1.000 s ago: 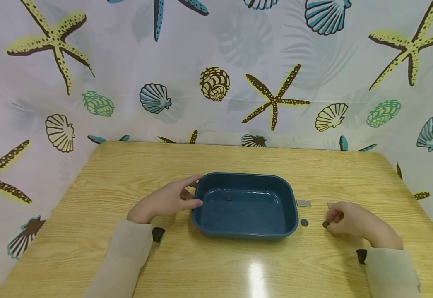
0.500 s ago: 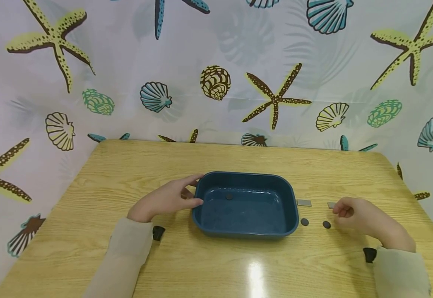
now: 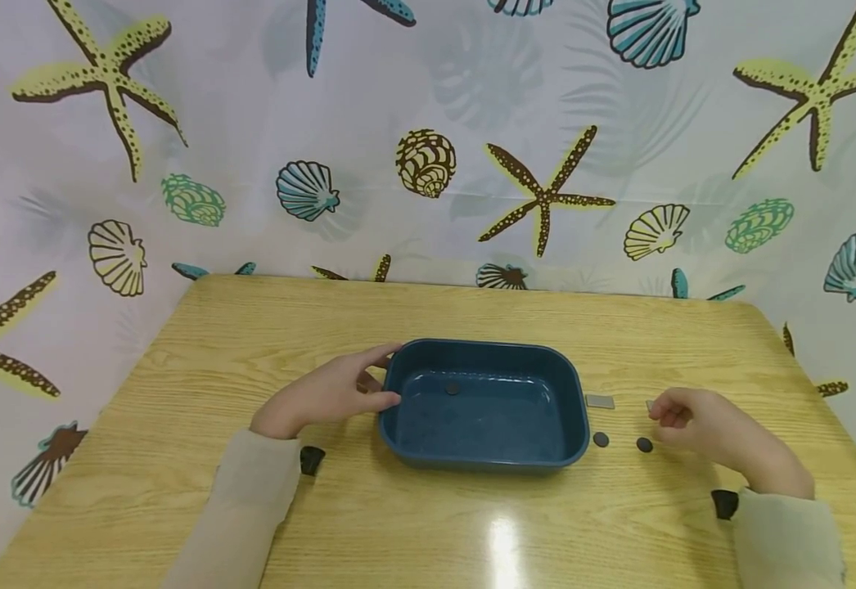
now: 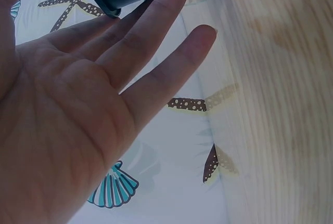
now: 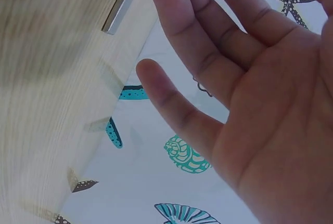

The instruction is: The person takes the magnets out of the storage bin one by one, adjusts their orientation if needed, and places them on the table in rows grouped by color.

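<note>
A deep blue rectangular basin (image 3: 490, 421) stands on the wooden table. My left hand (image 3: 335, 393) holds its left end, thumb over the rim and fingers along the outside. Inside the basin, towards its left back, lies a small dark disc (image 3: 452, 388). Right of the basin are two flat dark discs, one nearer (image 3: 601, 439) and one farther right (image 3: 645, 444). Behind the nearer disc lies a thin grey rectangular piece (image 3: 601, 402). My right hand (image 3: 700, 425) hovers by the farther disc, fingers loosely bent, and partly hides a second grey piece (image 3: 650, 405).
A white cloth (image 3: 369, 98) printed with starfish and shells hangs behind the table (image 3: 369, 532) and at both sides. Dark wrist straps show on the left (image 3: 312, 460) and right (image 3: 725, 504) wrists.
My right hand has let go of the right-hand disc, which now lies flat. It drew back to the right, then shifted slightly left. My left hand and the basin stay in place.
</note>
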`<state>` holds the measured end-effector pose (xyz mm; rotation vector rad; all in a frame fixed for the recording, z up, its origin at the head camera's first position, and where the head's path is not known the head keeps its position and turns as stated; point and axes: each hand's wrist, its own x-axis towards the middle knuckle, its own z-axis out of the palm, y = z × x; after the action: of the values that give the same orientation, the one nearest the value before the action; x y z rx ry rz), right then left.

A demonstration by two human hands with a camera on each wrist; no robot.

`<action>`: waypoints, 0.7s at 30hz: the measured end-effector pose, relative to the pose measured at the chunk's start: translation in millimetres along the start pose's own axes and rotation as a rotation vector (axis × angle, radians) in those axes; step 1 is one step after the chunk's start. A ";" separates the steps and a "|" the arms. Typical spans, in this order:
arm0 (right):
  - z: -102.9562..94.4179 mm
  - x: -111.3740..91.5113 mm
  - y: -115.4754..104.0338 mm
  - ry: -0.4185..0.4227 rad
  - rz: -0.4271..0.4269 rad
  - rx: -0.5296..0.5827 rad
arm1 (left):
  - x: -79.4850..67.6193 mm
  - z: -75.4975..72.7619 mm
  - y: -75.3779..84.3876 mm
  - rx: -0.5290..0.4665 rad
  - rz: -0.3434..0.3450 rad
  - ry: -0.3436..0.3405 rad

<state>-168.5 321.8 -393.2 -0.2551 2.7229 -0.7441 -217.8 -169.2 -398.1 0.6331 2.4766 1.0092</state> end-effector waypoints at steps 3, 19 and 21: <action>0.1 -0.3 -5.0 0.005 -0.004 -0.009 | -0.4 -0.6 0.0 -0.005 -0.001 -0.002; -4.1 -4.5 -39.3 0.079 -0.091 -0.089 | 1.9 -0.1 -1.2 -0.016 -0.007 -0.002; -4.5 -4.1 -45.7 0.088 -0.106 -0.097 | 1.6 0.0 -1.5 -0.018 -0.007 0.000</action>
<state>-162.1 286.1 -364.8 -0.4000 2.8517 -0.6671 -219.6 -169.4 -399.5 0.6175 2.4654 1.0281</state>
